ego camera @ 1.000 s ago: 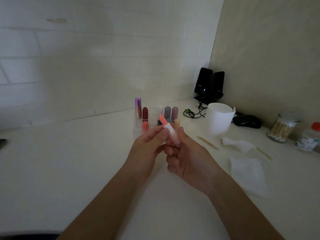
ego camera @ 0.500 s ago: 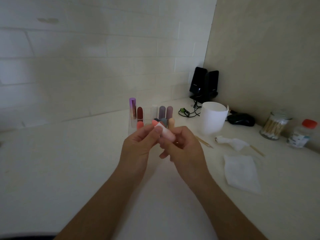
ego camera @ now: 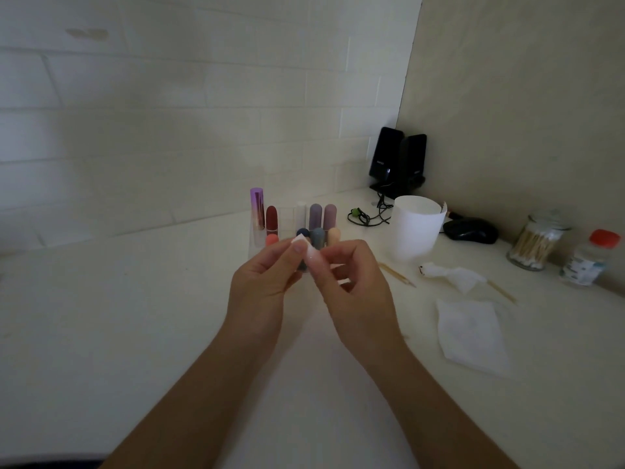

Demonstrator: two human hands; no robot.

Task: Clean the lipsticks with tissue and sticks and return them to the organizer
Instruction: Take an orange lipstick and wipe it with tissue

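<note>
While the left hand pinches the top of the pale lipstick and the right hand grips lower, mid-frame, capping seems underway; next, seat it upright in the organizer behind.

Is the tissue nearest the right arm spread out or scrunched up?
Spread out. The tissue lies flat on the table, edges open, no bunching.
</note>
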